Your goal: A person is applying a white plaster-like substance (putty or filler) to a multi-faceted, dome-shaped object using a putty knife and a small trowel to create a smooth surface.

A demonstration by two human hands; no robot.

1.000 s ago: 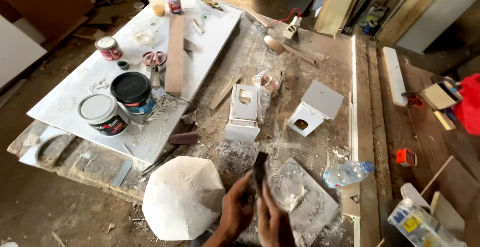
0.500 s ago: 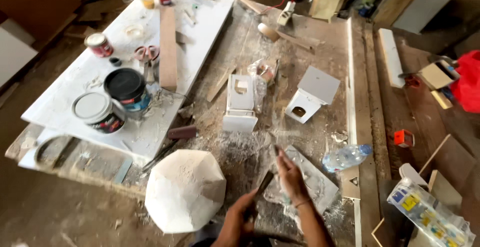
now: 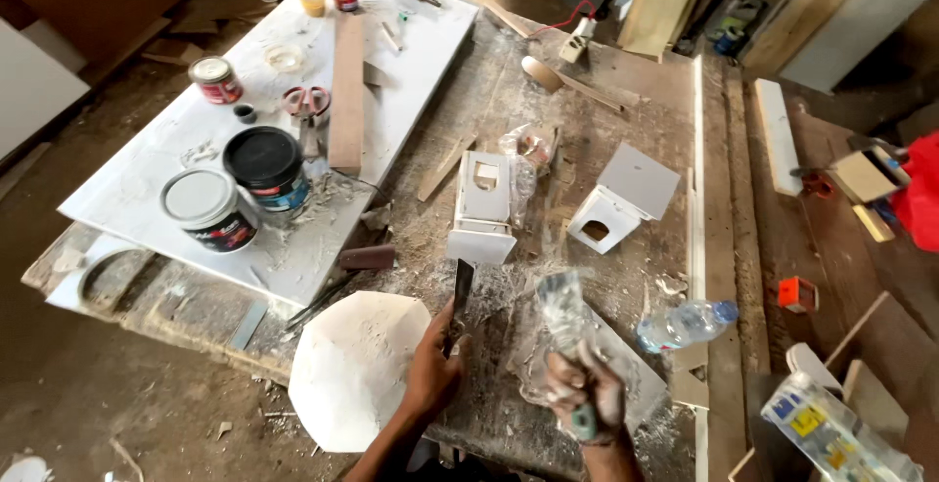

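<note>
Seen from the head camera, a dusty wooden counter point(image 3: 587, 150) in a cluttered workshop carries a white board point(image 3: 391, 101) with two paint tins, one black-lidded point(image 3: 264, 164) and one white-lidded point(image 3: 205, 208), a pair of red-handled scissors point(image 3: 306, 103) and a wooden strip point(image 3: 345, 91). Two small white birdhouses, one lying flat point(image 3: 482, 203) and one tilted point(image 3: 621, 203), lie further in.

Near the front edge, the left hand point(image 3: 430, 374) has its grip closed around a dark flat blade point(image 3: 460, 291) that points up and away, just beside a white many-sided panel point(image 3: 357, 365) hanging over the counter's edge. The right hand point(image 3: 587, 394) is closed on a crumpled clear plastic piece point(image 3: 559, 311); it is blurred, so its exact shape cannot be told.

The panel overhangs and looks likely to tip off if the forearm nudges it. The blade stands near the right hand's fingers, so a slip could nick them. The plastic bottle point(image 3: 685, 324) lying on its side could roll if bumped.
</note>
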